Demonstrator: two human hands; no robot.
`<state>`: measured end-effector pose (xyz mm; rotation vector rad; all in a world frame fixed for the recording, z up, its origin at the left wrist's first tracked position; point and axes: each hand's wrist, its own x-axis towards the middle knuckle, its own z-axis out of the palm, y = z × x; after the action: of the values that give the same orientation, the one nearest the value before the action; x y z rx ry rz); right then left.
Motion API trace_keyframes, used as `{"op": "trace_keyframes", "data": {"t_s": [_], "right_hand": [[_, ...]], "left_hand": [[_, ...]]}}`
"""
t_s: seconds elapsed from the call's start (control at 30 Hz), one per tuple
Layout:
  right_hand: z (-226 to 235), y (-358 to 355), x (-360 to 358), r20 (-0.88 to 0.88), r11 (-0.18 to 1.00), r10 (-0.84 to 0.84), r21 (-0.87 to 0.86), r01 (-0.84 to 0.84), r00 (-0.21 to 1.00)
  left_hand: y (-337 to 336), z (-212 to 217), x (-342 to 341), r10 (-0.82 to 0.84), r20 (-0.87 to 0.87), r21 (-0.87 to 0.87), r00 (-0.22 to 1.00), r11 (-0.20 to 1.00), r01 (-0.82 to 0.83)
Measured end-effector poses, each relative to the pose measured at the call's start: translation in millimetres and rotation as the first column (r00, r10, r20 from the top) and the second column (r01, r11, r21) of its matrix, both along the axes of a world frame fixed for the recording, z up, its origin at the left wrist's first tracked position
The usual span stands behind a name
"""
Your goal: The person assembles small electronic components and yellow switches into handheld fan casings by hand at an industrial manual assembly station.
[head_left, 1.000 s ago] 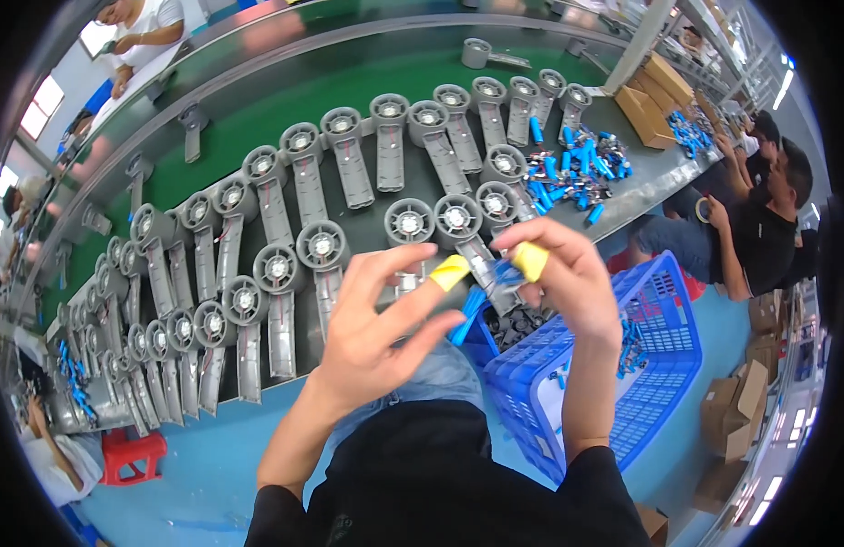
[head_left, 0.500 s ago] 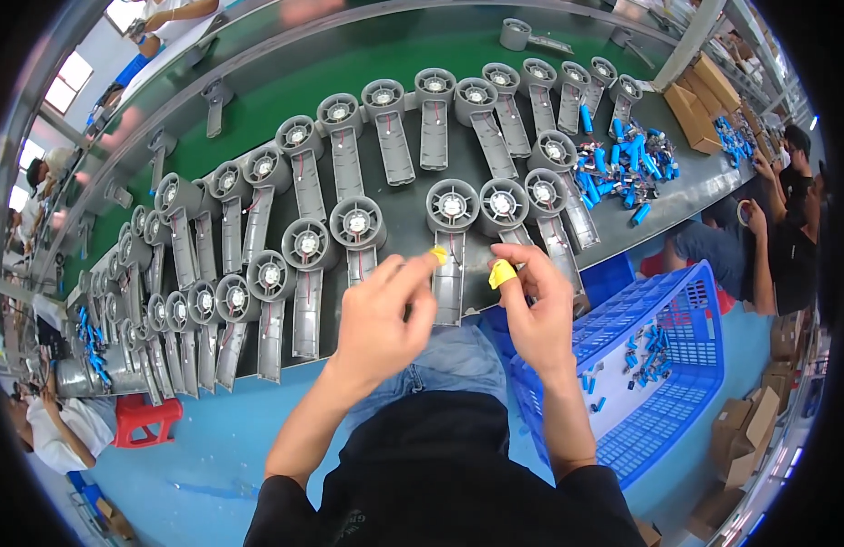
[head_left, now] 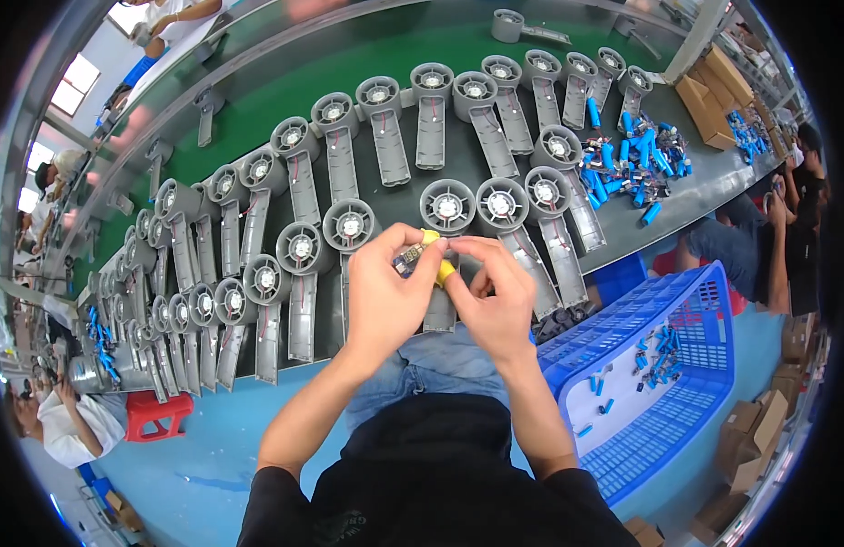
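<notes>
My left hand (head_left: 385, 296) is closed on a small circuit board (head_left: 407, 259) with tiny parts on its face. A yellow finger cover sits on its index fingertip. Against those fingertips comes my right hand (head_left: 497, 296), its thumb in a yellow cover and its thumb and index finger drawn together. What the right fingers pinch is hidden. Below both hands lies a grey fan housing (head_left: 447, 208), a round fan end with a long open handle half, partly covered by my fingers. Another grey fan housing (head_left: 502, 204) rests just to its right.
Rows of similar grey housings (head_left: 383, 94) cover the dark table. Blue cylindrical cells with wiring (head_left: 636, 159) are heaped at the right. A blue plastic basket (head_left: 654, 301) with more cells stands by my right side. A red stool (head_left: 157, 417) is at the left; co-workers sit both sides.
My hands have come together over the near housing. A small circuit board now shows in my left hand. My right hand has moved left to meet it.
</notes>
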<state>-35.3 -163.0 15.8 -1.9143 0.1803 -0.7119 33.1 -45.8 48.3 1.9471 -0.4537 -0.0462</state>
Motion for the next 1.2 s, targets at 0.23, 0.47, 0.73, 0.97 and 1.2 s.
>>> {"op": "trace_keyframes", "data": {"t_s": [0.23,0.47,0.73,0.97,1.2], "right_hand": [[-27,5,20,0.231,0.980,-0.080,-0.158,0.118,0.970],[-23,5,18,0.108,0.997,-0.045,-0.053,0.051,0.993],[-26,3,18,0.158,0.991,-0.018,-0.131,0.039,0.987],[-28,2,19,0.174,0.978,-0.013,-0.203,0.049,0.985],[-27,1,15,0.157,0.991,-0.006,-0.128,0.026,0.988]], "left_hand": [[8,10,2,-0.162,-0.593,-0.260,0.789,0.966,0.003],[23,-15,-14,-0.115,-0.129,-0.073,0.985,0.992,0.106],[25,-22,-12,-0.066,0.232,0.103,0.970,0.994,0.043],[26,-21,-6,-0.143,0.345,0.121,0.928,0.987,0.108],[32,-13,-1,-0.275,0.406,0.255,0.871,0.950,0.181]]}}
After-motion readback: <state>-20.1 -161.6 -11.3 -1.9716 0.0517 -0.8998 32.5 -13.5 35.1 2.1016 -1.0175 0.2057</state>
